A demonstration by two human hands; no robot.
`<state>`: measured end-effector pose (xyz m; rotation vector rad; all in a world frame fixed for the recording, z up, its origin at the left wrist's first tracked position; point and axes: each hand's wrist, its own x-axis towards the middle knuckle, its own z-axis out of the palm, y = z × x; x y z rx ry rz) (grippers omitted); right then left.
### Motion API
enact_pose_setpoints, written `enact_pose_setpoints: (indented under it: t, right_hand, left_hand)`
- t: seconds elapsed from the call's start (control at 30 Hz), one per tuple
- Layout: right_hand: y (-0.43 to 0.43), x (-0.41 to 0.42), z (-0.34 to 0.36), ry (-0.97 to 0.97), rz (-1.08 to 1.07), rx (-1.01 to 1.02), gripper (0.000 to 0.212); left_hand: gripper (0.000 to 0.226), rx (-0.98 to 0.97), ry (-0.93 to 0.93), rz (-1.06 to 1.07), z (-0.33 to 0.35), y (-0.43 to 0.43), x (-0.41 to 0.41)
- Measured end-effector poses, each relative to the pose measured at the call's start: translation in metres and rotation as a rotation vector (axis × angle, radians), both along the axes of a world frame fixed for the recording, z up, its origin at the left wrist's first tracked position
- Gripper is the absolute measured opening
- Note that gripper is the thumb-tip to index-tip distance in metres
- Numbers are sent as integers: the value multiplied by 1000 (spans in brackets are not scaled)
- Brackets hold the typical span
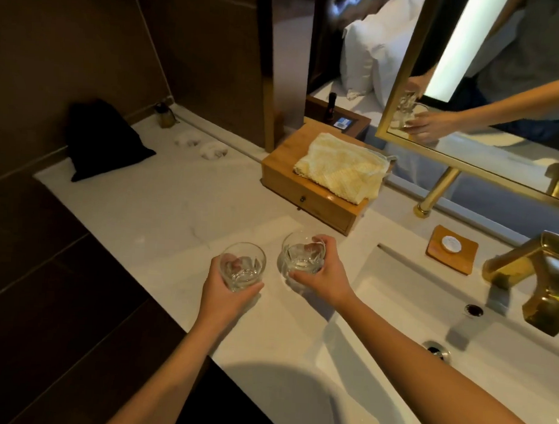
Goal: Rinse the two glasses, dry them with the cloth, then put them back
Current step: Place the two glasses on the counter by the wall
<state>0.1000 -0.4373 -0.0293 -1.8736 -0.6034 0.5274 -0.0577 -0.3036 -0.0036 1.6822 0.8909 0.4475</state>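
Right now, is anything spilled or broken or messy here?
No spill or break shows. Each hand, left hand and right hand, holds a glass upright: left glass, right glass. The yellow cloth lies loosely folded and slightly crooked on the wooden box, hanging over its edge.

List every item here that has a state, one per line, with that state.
Left glass: upright, gripped by the left hand above the counter.
Right glass: upright, gripped by the right hand.
Cloth: folded, lying on the wooden box.
Box drawer: shut.
Faucet: no water running.
Sink: drain open, basin not filled.
Soap: on its dish.
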Motion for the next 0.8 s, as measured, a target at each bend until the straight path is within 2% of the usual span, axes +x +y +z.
enact_pose_setpoints:
  t: [0.13, 0.33, 0.53, 0.7, 0.8]
  right_hand:
    - [22, -5, 9, -14, 57, 13, 85]
    - [69, 1, 21, -71, 95, 18, 89]
    - [139, 6, 23, -114, 6, -27, 88]
    - [210, 7, 31, -94, -66, -43, 94]
    - [249, 7, 32, -39, -150, -4, 91]
  left_hand:
    - [62, -21, -40, 54, 9, 28, -11]
    - [84, 41, -41, 18, 12, 104, -24]
    - [68, 54, -103, -96, 16, 204, 3]
    - [76, 62, -99, -223, 18, 291, 28]
    - [78, 69, -81, -261, 20, 336, 44]
